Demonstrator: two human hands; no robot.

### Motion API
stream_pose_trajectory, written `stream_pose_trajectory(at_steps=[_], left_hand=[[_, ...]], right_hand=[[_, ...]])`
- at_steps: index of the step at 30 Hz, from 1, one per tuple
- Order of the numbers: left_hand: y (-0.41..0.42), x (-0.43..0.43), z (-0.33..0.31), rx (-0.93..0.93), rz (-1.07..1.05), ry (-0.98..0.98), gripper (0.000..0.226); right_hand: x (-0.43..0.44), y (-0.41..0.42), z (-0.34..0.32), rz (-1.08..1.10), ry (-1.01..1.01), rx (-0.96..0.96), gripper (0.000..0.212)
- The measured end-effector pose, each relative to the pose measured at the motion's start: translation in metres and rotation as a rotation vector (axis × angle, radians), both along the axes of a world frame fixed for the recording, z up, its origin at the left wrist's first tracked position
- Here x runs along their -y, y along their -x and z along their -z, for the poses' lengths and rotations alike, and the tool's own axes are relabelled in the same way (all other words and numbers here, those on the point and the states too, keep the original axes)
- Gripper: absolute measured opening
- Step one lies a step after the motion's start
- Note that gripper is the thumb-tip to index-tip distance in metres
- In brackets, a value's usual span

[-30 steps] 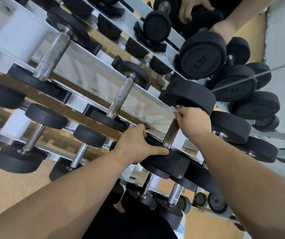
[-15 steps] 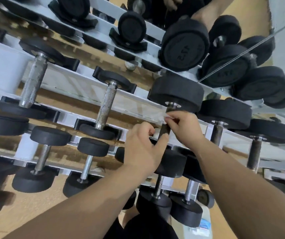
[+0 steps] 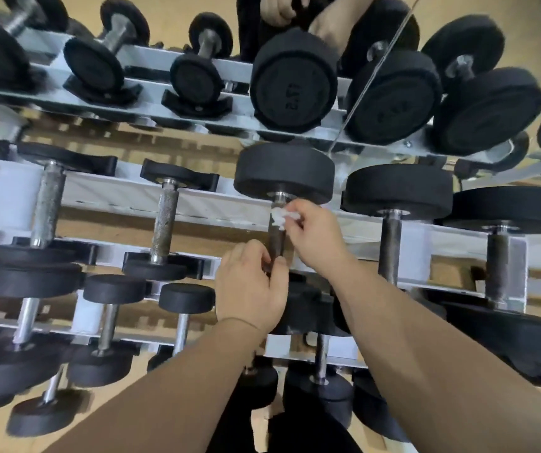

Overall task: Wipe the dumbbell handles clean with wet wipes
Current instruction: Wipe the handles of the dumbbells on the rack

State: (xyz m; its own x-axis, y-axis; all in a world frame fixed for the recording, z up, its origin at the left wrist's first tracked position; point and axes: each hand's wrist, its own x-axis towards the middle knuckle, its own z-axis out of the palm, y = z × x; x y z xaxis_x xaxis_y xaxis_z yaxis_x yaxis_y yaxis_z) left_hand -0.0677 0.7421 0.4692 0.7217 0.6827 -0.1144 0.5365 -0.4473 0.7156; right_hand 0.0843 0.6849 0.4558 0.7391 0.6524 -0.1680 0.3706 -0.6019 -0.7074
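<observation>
Wipe (image 3: 278,219) in R hand (image 3: 316,240) on handle (image 3: 276,239), L hand (image 3: 249,289) prob. gripping below.

The left hand (image 3: 249,289) has come off the dumbbell's near head (image 3: 308,317) and now pinches the lower end of the handle (image 3: 277,241). The right hand (image 3: 314,237) no longer wraps the handle's top; the white wipe (image 3: 279,218) now shows bunched in its fingertips against the bar.

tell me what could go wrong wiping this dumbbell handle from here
The left hand holds the low end of the dumbbell handle, so that stretch may get missed. The right hand only pinches a small bunched wet wipe; the rough handle could snag it loose from that grip.
</observation>
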Motion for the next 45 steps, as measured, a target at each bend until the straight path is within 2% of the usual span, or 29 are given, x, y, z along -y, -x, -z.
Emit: stream_pose_trajectory(at_steps=[3, 5, 8, 12, 14, 17, 22, 26, 29, 34, 36, 38, 41, 45], left_hand=[[-0.002, 0.001, 0.001, -0.068, 0.009, -0.039, 0.027], [-0.002, 0.001, 0.003, -0.070, 0.010, -0.063, 0.031], [-0.003, 0.001, 0.004, -0.058, -0.014, -0.089, 0.038], [-0.003, 0.001, 0.001, -0.065, 0.004, -0.070, 0.039], [-0.002, 0.000, 0.000, -0.064, 0.008, -0.055, 0.035], [-0.003, -0.001, 0.001, -0.061, 0.032, -0.080, 0.037], [0.000, -0.004, 0.002, -0.038, 0.042, -0.070, 0.042], [-0.001, -0.004, 0.001, -0.056, 0.016, -0.050, 0.043], [-0.001, -0.005, 0.001, -0.073, 0.002, -0.022, 0.043], [-0.001, -0.008, -0.001, -0.102, 0.023, -0.021, 0.043], [0.000, -0.008, -0.001, -0.105, 0.023, -0.025, 0.043], [-0.001, -0.008, -0.001, -0.107, 0.021, -0.024, 0.044], [-0.002, -0.007, -0.003, -0.106, 0.018, -0.030, 0.045], [-0.001, -0.007, -0.003, -0.108, 0.022, -0.031, 0.045]], right_hand=[[-0.001, -0.010, 0.004, 0.043, -0.016, -0.051, 0.019], [0.010, -0.001, 0.005, -0.023, -0.008, -0.160, 0.014], [0.025, 0.015, 0.013, -0.109, -0.014, -0.310, 0.021], [0.014, 0.009, 0.007, 0.008, -0.134, -0.378, 0.011], [0.005, 0.005, 0.004, 0.080, -0.203, -0.355, 0.016], [0.003, 0.004, 0.011, 0.114, -0.237, -0.297, 0.010], [0.019, 0.020, 0.018, 0.101, -0.244, -0.414, 0.026], [0.001, 0.010, 0.017, 0.347, -0.353, -0.408, 0.016], [-0.007, 0.002, 0.017, 0.383, -0.385, -0.387, 0.009], [0.017, 0.017, 0.022, 0.212, -0.186, -0.548, 0.019], [0.018, 0.017, 0.023, 0.211, -0.201, -0.619, 0.020], [0.009, 0.008, 0.022, 0.327, -0.314, -0.663, 0.022], [-0.007, -0.006, 0.021, 0.493, -0.390, -0.558, 0.011], [0.004, 0.008, 0.017, 0.404, -0.296, -0.508, 0.014]])
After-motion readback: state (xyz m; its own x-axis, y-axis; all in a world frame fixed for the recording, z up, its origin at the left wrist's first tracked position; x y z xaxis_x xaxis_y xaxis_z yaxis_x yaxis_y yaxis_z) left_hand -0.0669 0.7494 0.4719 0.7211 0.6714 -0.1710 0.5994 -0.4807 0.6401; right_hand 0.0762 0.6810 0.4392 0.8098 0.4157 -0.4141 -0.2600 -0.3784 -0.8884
